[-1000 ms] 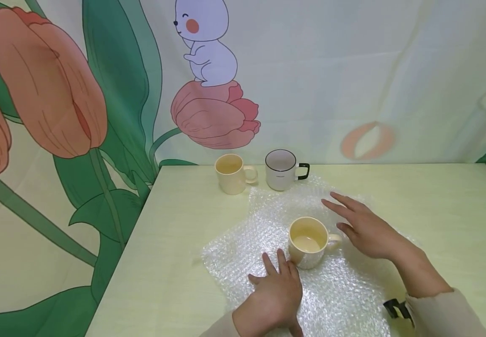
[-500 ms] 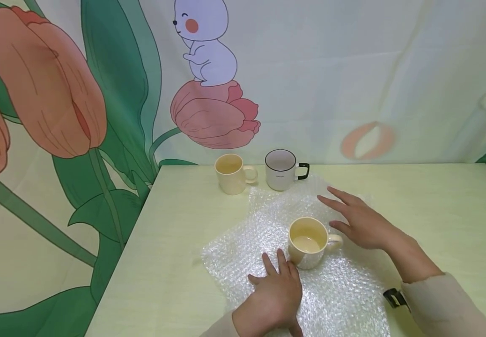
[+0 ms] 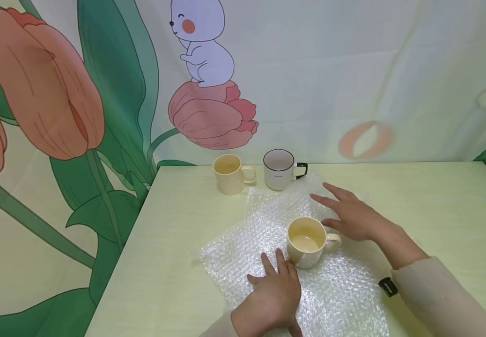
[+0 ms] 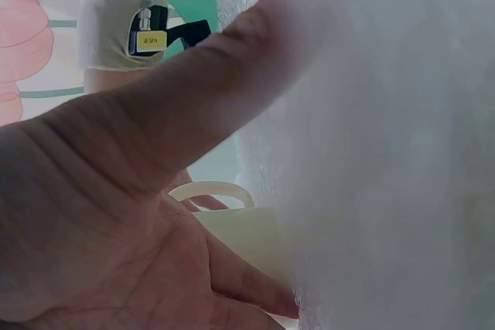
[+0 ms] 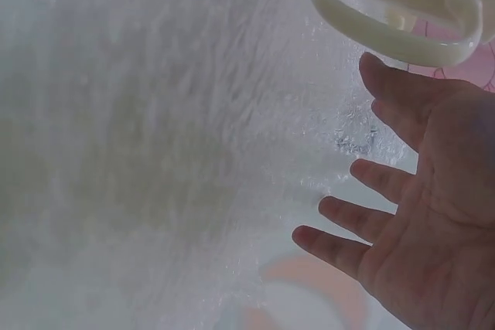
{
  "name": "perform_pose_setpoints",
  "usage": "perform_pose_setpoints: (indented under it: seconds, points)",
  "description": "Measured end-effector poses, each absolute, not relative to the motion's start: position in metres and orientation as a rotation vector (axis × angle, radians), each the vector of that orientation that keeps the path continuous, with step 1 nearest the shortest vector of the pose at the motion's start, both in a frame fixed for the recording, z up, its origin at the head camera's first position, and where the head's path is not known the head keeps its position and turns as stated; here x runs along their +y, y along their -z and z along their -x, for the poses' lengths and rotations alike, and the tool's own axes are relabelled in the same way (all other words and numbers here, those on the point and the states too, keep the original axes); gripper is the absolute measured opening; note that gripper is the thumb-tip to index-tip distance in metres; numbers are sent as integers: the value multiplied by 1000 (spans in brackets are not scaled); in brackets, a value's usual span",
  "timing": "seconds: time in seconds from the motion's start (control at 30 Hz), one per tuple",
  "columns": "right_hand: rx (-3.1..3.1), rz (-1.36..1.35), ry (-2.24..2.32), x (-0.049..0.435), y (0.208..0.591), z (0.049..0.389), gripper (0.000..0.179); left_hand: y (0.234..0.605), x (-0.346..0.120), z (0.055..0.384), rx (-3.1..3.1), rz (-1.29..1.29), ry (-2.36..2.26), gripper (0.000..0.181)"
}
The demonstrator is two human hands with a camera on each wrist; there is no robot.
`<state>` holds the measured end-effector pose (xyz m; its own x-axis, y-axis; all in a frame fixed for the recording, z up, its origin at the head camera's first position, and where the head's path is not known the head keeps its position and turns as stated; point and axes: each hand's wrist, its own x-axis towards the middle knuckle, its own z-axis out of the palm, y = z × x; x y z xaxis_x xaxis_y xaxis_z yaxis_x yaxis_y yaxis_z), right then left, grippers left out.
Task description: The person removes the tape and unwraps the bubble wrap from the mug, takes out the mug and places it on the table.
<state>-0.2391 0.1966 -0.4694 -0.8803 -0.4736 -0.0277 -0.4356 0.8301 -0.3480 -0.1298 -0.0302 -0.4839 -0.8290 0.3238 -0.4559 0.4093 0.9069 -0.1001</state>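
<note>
A cream-yellow mug (image 3: 307,258) stands upright on a sheet of bubble wrap (image 3: 340,292), its handle turned right. My left hand (image 3: 273,292) lies on the wrap at the mug's near left, fingers spread and the fingertips close by its wall; whether they touch it I cannot tell. In the left wrist view, the blurred wrap fills the right side and the mug (image 4: 240,233) shows behind the palm. Just behind the handle, my right hand (image 3: 354,216) holds nothing, its fingers extended over the wrap. The right wrist view has the mug's handle (image 5: 387,36) above the thumb.
Two more mugs stand at the table's back edge: a yellow one (image 3: 229,180) and a white one (image 3: 277,178) with a black rim and handle. The wrap's far end reaches beside the white mug. A printed curtain (image 3: 310,84) hangs behind the pale green table (image 3: 167,262).
My right hand has moved left and away from me, along the far side of the mug's handle. My left hand and the mugs stay put; the view has shifted slightly.
</note>
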Motion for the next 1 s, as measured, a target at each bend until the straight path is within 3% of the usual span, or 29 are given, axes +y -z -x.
perform_pose_setpoints:
  seconds: [1.0]
  points:
    - [2763, 564, 213, 169, 492, 282, 86, 486, -31, 132, 2601, -550, 280, 154]
